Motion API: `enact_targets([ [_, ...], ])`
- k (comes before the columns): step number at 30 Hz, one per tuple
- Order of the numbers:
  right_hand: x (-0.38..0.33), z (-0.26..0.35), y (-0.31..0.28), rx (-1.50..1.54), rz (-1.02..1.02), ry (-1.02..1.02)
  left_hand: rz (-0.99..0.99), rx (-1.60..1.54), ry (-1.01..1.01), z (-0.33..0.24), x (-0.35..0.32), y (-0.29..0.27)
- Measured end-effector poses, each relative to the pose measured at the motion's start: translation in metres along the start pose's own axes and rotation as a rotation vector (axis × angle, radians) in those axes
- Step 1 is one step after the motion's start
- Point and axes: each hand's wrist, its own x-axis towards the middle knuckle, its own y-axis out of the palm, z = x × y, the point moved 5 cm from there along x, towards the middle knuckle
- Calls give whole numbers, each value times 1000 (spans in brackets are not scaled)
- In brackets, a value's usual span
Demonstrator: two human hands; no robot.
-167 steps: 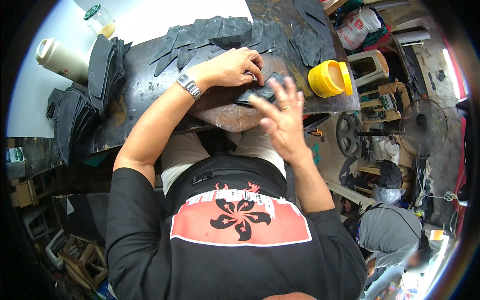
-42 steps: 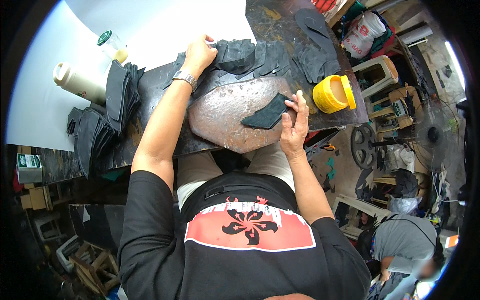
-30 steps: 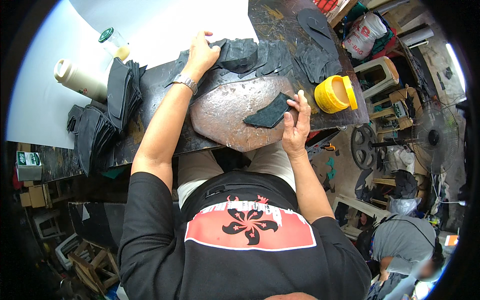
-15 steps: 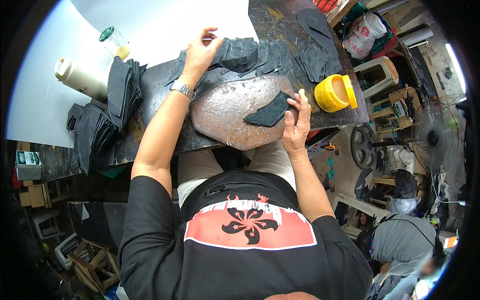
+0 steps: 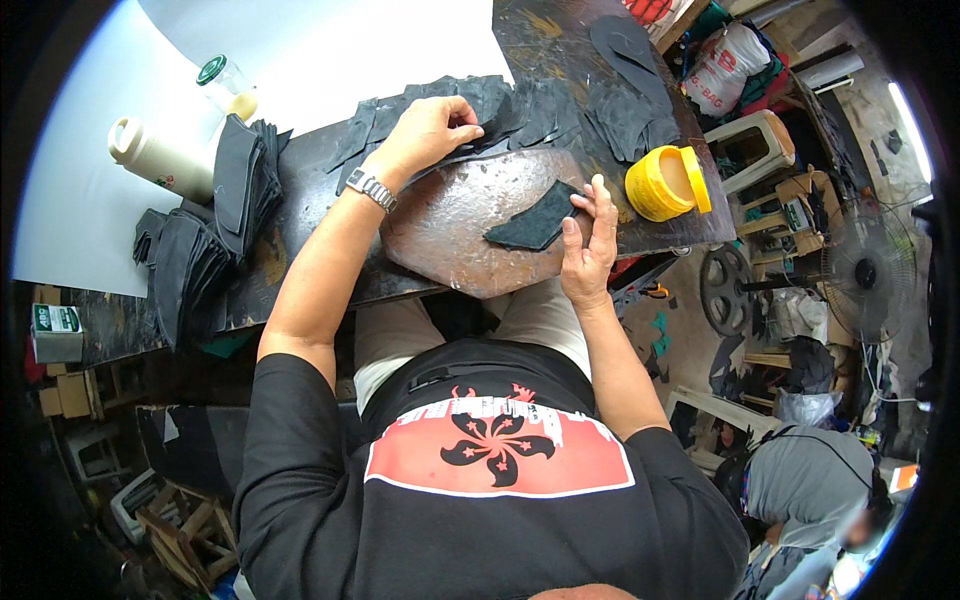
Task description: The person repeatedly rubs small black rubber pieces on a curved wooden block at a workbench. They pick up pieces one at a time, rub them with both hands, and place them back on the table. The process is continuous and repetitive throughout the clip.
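Note:
My left hand point(image 5: 437, 132), wearing a watch, is over a row of overlapping thin black cut pieces point(image 5: 490, 98) along the table. Its thumb and forefinger are curled together at the pieces' near edge; what lies between them is hidden. My right hand point(image 5: 590, 245) is beside a dark, curved piece of leather-like material point(image 5: 535, 220), which lies on a worn brown board point(image 5: 440, 225). Its fingers are apart, with the fingertips touching the piece's right end. A yellow tub point(image 5: 655, 187) with its lid tipped aside stands right of this hand.
Stacks of black cut pieces point(image 5: 190, 265) lie at the left, near a cream flask point(image 5: 160, 160) and a green-lidded jar point(image 5: 225, 85). White sheeting point(image 5: 330, 50) covers the far table. Black sole shapes point(image 5: 625, 50) lie far right. A fan point(image 5: 868, 275) and a bent-over person point(image 5: 810, 480) are beyond the table.
My left hand has come down and slightly right, from above the row onto the black pieces, its fingers closing. The right hand stays by the dark piece.

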Motion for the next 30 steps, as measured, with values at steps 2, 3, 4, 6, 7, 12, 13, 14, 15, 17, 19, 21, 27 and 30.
enact_targets([
  [2, 0, 1, 0, 2, -3, 1, -16, -27, 10, -2, -2, 1],
  [3, 0, 0, 0, 4, 0, 15, -14, -31, -23, -1, -2, 2],
  [4, -1, 0, 0, 6, 8, 16, -11, -34, -57, 0, -2, 2],
  [6, -1, -1, 0, 12, 31, 39, -23, -37, -86, 1, -2, 3],
  [7, -1, 0, -1, 22, 34, 15, -39, -36, -82, 1, -2, 3],
  [12, 2, -2, -8, 329, 23, 53, -46, -129, -166, 10, 0, 6],
  [13, 4, -3, -10, 393, 21, 68, -29, -161, -193, 12, 0, 7],
  [14, 4, -5, -12, 425, 16, 104, -12, -194, -220, 15, 0, 9],
  [15, 5, -7, -14, 458, 11, 139, -22, -219, -205, 15, 0, 10],
  [17, 6, -10, -15, 504, 2, 182, -18, -208, -197, 16, 0, 11],
  [19, 5, -11, -15, 562, -3, 203, -22, -192, -196, 16, -1, 11],
  [21, 5, -14, -13, 581, -15, 246, -28, -163, -198, 16, -2, 10],
  [27, 15, -4, -7, 81, 75, 240, -48, -120, -185, 11, -5, 4],
  [30, 28, 11, -1, -172, 145, 94, -38, -118, -217, 8, -6, 2],
])
